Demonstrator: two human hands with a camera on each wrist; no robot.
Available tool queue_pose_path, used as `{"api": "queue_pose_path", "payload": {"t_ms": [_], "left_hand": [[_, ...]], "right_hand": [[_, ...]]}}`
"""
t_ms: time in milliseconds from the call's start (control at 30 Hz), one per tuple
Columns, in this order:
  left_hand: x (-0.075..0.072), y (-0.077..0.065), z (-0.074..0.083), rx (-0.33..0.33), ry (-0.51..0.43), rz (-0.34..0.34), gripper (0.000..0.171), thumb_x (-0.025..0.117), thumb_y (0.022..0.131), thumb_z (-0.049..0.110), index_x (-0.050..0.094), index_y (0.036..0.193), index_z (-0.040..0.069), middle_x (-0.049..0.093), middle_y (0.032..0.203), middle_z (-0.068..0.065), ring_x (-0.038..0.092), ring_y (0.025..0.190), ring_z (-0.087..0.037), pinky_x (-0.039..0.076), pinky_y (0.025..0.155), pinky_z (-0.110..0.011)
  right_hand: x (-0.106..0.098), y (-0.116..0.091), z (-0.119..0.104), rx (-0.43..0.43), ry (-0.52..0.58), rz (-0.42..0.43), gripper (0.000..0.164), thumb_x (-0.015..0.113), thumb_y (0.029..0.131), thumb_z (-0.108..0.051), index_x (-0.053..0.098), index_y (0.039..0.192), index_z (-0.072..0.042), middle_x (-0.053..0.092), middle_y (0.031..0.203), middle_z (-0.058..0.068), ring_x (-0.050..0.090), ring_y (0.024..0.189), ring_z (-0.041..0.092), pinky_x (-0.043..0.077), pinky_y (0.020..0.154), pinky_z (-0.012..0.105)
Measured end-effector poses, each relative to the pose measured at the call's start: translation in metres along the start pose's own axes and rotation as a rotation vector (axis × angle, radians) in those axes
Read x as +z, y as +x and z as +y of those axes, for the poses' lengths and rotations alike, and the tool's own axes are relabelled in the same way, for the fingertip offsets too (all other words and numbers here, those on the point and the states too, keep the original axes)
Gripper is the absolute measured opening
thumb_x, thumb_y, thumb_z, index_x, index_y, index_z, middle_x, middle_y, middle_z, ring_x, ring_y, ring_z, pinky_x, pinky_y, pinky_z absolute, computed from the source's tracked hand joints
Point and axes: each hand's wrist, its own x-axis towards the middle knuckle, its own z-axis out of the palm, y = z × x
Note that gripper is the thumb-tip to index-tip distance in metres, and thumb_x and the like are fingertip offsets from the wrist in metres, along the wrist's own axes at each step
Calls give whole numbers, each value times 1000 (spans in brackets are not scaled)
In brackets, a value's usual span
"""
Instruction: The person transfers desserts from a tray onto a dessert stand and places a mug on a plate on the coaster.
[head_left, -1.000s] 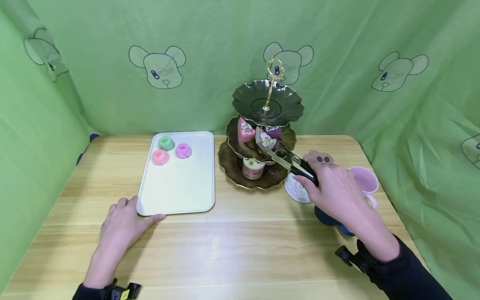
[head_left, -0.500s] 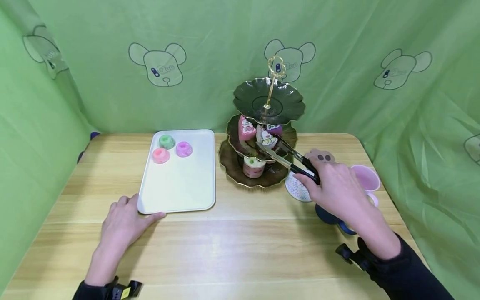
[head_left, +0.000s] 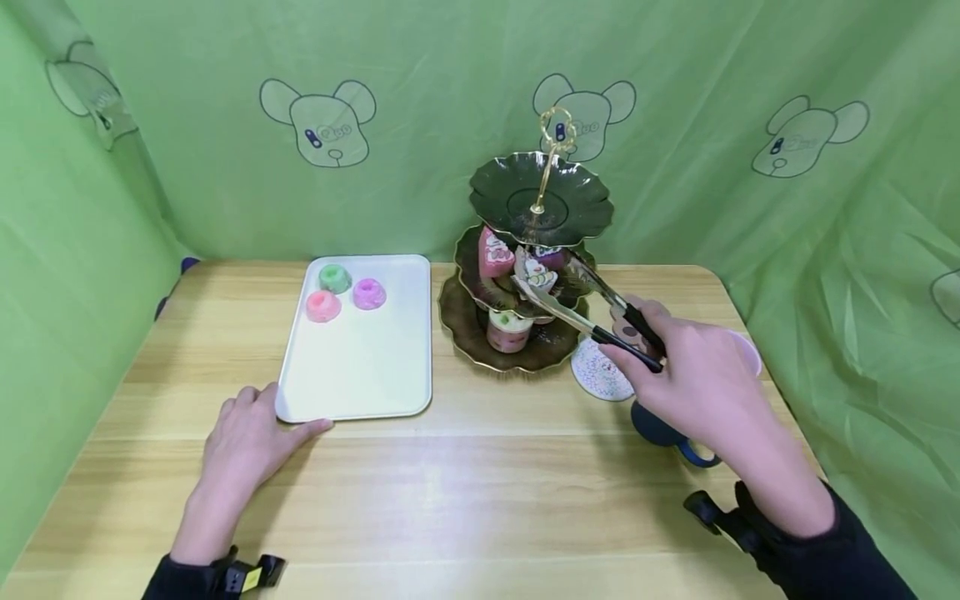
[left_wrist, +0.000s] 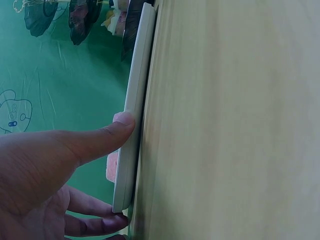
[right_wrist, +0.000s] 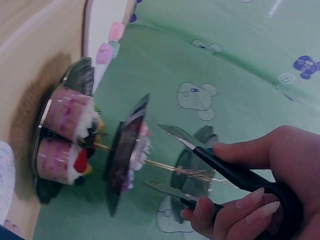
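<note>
Tongs [head_left: 572, 317]: one pair, in right hand's [head_left: 697, 379] curled grip, tips spread at white cake slice [head_left: 540, 276], center.
Stand [head_left: 501, 197]: three tiers, three slices [head_left: 496, 255] on the middle.
Tray [head_left: 367, 371]: center left, three doughnuts [head_left: 323, 307]; left hand [head_left: 247, 437] spread against lower-left corner.
Counter [head_left: 465, 517]: wood-grained, green cloth [head_left: 442, 108] behind.

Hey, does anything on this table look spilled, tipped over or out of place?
Nothing stands out: the three doughnuts sit flat on the white tray, the tiered stand is upright, and no spill or damage shows.
</note>
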Motion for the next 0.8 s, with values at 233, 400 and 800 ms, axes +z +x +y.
{"api": "queue_pose_path", "payload": {"t_ms": [233,400,800], "left_hand": [[0,1,-1,2,-3,-1,101,81,79,72,57,138,-7,57,107,-32,51,92,-46,48,65,-52],[-1,1,-1,-1,-5,-6,101,81,79,72,57,138,-7,57,107,-31,51,92,-46,47,65,-51],[0,0,1,0,-6,-3,100,83,80,69,56,141,-6,58,109,-32,52,94,-46,48,66,-52]], "right_hand": [[-10,-9,-16,-72,-6,110,61,81,89,-47,70,133,-7,62,65,1,49,50,19,33,45,36],[1,-9,-32,-127,67,93,66,84,88,-45,70,133,-1,70,77,7,48,52,13,35,45,30],[71,21,-83,-251,158,13,68,77,95,-51,67,131,6,61,70,1,58,57,17,51,51,35]]}}
